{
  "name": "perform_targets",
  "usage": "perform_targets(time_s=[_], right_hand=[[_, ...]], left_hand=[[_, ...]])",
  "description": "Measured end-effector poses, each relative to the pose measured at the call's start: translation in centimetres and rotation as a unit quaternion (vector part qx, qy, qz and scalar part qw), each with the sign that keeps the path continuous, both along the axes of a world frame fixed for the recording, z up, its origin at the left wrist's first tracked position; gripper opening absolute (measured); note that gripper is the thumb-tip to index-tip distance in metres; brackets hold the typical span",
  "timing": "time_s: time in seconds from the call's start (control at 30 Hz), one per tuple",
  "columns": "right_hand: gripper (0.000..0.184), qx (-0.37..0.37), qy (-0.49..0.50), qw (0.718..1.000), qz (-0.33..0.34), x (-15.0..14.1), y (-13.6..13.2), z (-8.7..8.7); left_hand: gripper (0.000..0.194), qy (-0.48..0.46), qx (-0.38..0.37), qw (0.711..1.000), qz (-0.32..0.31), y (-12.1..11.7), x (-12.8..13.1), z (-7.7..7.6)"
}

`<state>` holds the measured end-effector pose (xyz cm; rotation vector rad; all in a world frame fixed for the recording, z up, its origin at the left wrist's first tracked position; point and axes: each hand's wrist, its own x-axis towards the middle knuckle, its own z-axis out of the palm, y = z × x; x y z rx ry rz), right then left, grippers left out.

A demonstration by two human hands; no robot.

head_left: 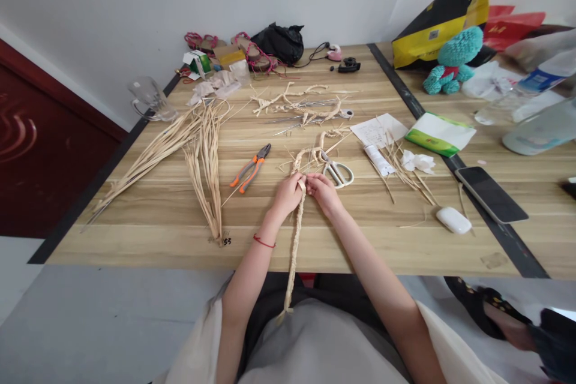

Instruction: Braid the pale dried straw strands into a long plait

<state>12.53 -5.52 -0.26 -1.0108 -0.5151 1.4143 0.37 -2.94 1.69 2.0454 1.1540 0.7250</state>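
A long pale straw braid (295, 240) runs from my lap up over the table edge to my hands. My left hand (288, 193) pinches the braid's working end from the left, fingers closed on it. My right hand (322, 191) grips the same spot from the right, fingers curled round loose strands. Beyond my hands the unbraided straw strands (310, 156) fan out on the wooden table (360, 240). White-handled scissors (338, 171) lie just past my right hand. Orange-handled pliers (250, 170) lie to the left of my left hand.
Bundles of loose straw (180, 150) lie on the left, more straw pieces (297, 102) further back. A glass mug (150, 99), a phone (490, 193), a white earbud case (453, 219), a tissue pack (438, 133), a teal crochet toy (452, 60) and bottles (540, 126) sit around.
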Motion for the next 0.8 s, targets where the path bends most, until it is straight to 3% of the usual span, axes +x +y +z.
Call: perform_targets(time_s=[0.33,0.8], right_hand=[[0.024,-0.006,-0.020,1.000,-0.004,0.00,0.00,-0.06],[0.022,-0.001,-0.030,1.000,-0.003,0.22,0.07,-0.25]], left_hand=[[0.015,0.057,0.031,0.998,-0.015,-0.25,0.00,0.41],[0.016,0.036,0.041,0.998,-0.015,-0.26,-0.22,0.08]])
